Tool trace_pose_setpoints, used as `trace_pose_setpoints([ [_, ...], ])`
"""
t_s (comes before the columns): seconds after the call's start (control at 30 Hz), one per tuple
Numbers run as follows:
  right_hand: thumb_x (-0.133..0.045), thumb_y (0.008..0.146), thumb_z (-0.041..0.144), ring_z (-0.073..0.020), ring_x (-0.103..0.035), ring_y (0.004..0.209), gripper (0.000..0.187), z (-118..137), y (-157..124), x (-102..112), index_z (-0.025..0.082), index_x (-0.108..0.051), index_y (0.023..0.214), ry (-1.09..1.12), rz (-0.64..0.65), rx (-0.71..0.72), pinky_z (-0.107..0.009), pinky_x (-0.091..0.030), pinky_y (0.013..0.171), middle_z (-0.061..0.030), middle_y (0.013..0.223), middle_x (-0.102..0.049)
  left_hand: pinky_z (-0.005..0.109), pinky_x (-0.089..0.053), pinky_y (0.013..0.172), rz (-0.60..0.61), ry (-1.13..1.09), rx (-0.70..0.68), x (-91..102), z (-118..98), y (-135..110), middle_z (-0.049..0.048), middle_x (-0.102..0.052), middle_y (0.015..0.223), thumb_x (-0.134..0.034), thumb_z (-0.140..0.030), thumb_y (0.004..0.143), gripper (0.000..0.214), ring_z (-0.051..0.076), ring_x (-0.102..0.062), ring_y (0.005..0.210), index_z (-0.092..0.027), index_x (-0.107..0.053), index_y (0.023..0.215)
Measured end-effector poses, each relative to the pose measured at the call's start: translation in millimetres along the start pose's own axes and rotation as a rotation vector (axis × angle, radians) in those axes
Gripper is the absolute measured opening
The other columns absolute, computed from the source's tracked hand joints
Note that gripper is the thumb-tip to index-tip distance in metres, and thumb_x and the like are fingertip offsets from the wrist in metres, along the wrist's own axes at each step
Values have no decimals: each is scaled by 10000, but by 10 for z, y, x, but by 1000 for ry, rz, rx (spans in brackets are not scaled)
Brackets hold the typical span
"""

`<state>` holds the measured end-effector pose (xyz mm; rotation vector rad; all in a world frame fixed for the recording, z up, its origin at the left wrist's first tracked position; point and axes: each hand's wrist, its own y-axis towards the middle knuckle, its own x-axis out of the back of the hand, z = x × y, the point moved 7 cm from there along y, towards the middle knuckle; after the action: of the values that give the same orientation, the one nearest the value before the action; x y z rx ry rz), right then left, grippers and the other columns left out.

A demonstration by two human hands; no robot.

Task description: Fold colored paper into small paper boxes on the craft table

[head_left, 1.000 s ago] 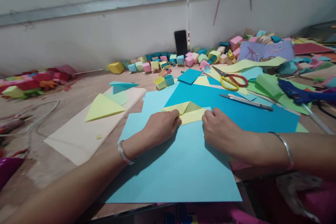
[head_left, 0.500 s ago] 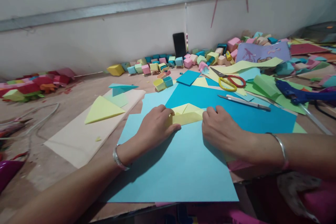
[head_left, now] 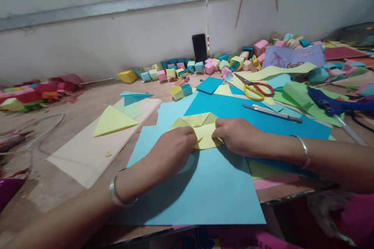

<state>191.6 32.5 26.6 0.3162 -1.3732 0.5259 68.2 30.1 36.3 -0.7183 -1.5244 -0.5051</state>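
Observation:
A folded piece of yellow paper (head_left: pixel 206 129) lies over the light blue sheet (head_left: pixel 201 190) in front of me. Its far edge shows triangular folds, and its near flap is opened toward me. My left hand (head_left: pixel 175 148) is closed on the paper's left side, fingertips pressed down on it. On its right side my right hand (head_left: pixel 238 134) pinches the paper with the fingers curled. The outer ends of the paper are partly hidden by both hands. A darker blue sheet (head_left: pixel 283 132) lies beyond, partly under my right forearm.
Scissors (head_left: pixel 254 87), a craft knife (head_left: pixel 273 113) and a blue glue gun (head_left: pixel 333 103) lie on the right. On the left a folded yellow triangle (head_left: pixel 113 121) rests on a pale sheet (head_left: pixel 78 159). Small paper boxes (head_left: pixel 162 76) and a phone (head_left: pixel 200 48) stand along the wall.
The yellow paper went from a narrow folded strip to a wider shape, its near flap now opened toward me. Both hands moved, the right one leftward, and they are closer together.

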Motion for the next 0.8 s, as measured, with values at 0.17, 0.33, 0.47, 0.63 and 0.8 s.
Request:
trace_pose_setpoints([
  [0.17,-495,784,89,-147,-457,721,218,87,13,-5,173,-697,777,-33,-152,148,-276,-185,536,-69,867,-594,287,-472,691,-1,19,-4,-7,-44,-27,86,-670,897,-468,-82,823,222,201,-634,808,-166,-667,774],
  [0.33,-477,860,155,-157,-435,765,294,151,42,-62,261,-693,1028,54,-158,275,-266,-195,558,-60,905,-564,298,-484,697,-23,1,-14,-21,-32,-9,89,-670,868,-474,-95,833,232,204,-634,796,-168,-688,782],
  [0.47,-450,898,204,-146,-417,723,297,96,98,-98,231,-653,1113,69,-85,186,-264,-177,543,-73,930,-567,298,-482,697,-31,19,-16,-18,-42,-16,92,-669,861,-453,-96,853,261,204,-629,796,-167,-693,779],
  [0.63,-485,820,141,-159,-439,749,324,122,159,-91,248,-647,1079,73,-94,218,-267,-152,524,-53,876,-569,301,-482,712,-43,26,-25,-25,-55,-26,97,-651,859,-473,-101,843,231,202,-614,797,-161,-685,774],
  [0.8,-470,839,157,-150,-455,723,260,119,199,-104,225,-660,1003,128,-116,245,-274,-147,522,-40,800,-574,299,-481,713,-75,45,-38,-21,-60,-29,92,-642,831,-467,-80,835,237,199,-613,800,-150,-677,750],
])
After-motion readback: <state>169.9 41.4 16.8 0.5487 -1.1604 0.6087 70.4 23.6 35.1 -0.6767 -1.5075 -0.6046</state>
